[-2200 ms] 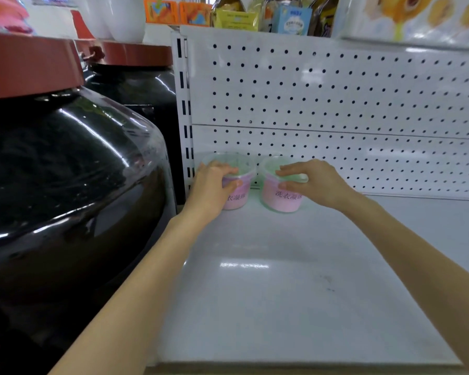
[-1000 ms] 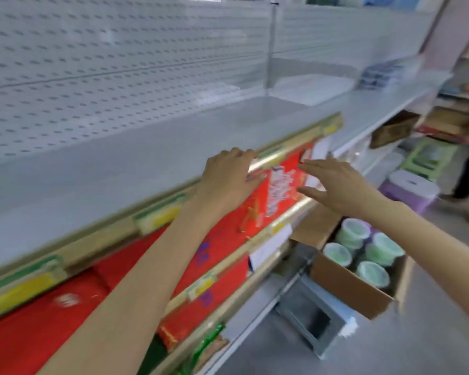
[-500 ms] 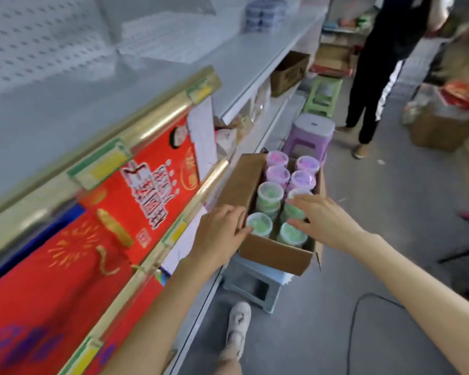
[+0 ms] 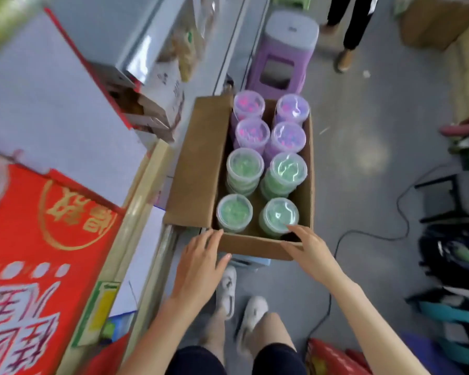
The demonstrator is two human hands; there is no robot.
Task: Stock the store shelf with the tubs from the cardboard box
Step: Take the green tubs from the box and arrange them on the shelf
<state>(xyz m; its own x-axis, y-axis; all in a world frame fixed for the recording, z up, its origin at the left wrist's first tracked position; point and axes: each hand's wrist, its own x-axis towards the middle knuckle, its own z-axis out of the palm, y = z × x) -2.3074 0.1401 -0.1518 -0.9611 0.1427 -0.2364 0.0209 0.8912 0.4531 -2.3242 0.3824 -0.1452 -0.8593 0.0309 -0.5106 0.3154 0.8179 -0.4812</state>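
An open cardboard box (image 4: 198,169) stands on the floor beside the shelf unit. It holds several clear-lidded tubs: green ones near me, such as the near left green tub (image 4: 234,212) and the near right green tub (image 4: 279,215), and purple ones (image 4: 252,131) at the far end. My left hand (image 4: 201,262) hovers open just before the box's near rim, holding nothing. My right hand (image 4: 307,246) reaches over the near right corner, fingers straight, its fingertips by the near right green tub. The shelf itself is out of view above.
Red printed packages (image 4: 38,253) fill the lower shelf at left behind a gold rail (image 4: 146,190). A purple stool (image 4: 284,52) stands beyond the box, another person's legs (image 4: 349,28) behind it. A black cable (image 4: 377,234) and bags (image 4: 455,266) lie on the right.
My hands left the two tubs standing on the shelf and dropped toward the box. My view swung from the shelf down to the box, and both hands now sit at its near rim.
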